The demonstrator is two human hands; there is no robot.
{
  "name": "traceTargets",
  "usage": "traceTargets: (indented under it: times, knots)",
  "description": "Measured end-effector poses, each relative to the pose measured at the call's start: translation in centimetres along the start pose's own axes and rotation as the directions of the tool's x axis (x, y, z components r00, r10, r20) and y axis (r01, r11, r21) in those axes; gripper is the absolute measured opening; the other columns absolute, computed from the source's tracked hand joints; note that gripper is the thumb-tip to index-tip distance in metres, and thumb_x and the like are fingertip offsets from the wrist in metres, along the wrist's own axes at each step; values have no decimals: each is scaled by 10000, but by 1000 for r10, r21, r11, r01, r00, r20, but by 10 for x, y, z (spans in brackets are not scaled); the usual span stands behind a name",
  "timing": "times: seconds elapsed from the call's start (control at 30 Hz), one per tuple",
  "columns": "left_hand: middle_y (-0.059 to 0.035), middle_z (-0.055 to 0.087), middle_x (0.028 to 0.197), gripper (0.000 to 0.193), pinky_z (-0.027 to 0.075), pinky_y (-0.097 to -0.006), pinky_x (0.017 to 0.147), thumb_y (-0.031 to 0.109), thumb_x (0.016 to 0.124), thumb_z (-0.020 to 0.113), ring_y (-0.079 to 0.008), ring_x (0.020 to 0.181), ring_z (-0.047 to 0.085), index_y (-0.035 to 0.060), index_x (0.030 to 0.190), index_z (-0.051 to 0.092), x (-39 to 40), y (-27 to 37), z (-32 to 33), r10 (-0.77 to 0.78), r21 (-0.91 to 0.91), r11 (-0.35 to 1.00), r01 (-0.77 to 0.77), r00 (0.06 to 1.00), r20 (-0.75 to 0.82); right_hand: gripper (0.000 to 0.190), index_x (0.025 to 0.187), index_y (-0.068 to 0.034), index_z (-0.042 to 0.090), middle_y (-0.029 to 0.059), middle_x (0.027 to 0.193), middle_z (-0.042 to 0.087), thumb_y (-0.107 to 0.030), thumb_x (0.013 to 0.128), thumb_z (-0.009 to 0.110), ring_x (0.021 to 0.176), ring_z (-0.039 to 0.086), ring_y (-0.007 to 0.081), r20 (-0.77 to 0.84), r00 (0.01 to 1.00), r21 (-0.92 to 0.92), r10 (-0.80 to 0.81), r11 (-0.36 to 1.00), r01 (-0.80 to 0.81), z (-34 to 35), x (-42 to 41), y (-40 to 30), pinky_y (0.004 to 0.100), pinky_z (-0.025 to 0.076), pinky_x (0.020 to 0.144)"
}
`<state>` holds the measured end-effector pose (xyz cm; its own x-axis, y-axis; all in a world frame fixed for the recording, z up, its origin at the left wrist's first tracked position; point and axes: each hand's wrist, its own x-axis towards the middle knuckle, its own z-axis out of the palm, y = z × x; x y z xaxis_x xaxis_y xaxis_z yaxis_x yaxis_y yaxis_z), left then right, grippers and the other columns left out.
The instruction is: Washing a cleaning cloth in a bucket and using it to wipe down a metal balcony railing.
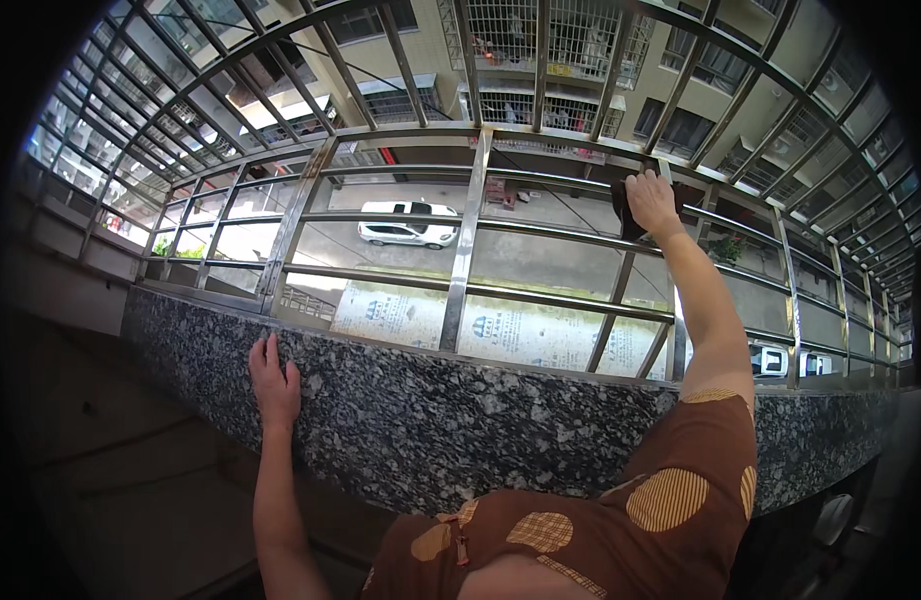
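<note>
My right hand (652, 201) reaches out to the metal window grille (468, 232), its fingers closed on a dark cloth (624, 214) pressed against a bar near the upper rail. Part of the cloth hangs to both sides of the hand. My left hand (275, 375) rests on the speckled dark granite sill (475, 420), fingers slightly apart and pointing at the grille's lower frame, with nothing in it.
Steel bars rise and curve overhead around the sill. Beyond them, down in the street, are a white car (408, 223), a pale printed sheet-like roof (400, 311) and green plants (727, 247). An apartment building with barred windows (539, 37) stands opposite.
</note>
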<state>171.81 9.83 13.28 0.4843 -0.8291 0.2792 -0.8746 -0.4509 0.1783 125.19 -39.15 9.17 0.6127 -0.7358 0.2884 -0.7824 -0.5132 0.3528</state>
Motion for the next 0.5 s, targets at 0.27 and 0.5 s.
traceTargets:
  times: [0.27,0.5]
  knots:
    - [-233,382,1327,525,312,-456,1048,162,839,527,-401,1248,357,2,1328,425,-6,-3,0,-43,29,999,44,999,-14,223,919,28,564,250,999,588,-120,790,457,1007,554,380,78,995,877,-57,479,-42,-101,-3,-65,454,423,856]
    - [-238,383,1327,527,314,-465,1046,155,833,521,-403,1253,356,-5,1326,424,-3,6,2,-62,35,997,63,998,-20,376,1094,-18,566,139,996,606,-240,791,586,952,599,265,-89,953,297,-291,905,304,-71,-10,-170,361,481,750]
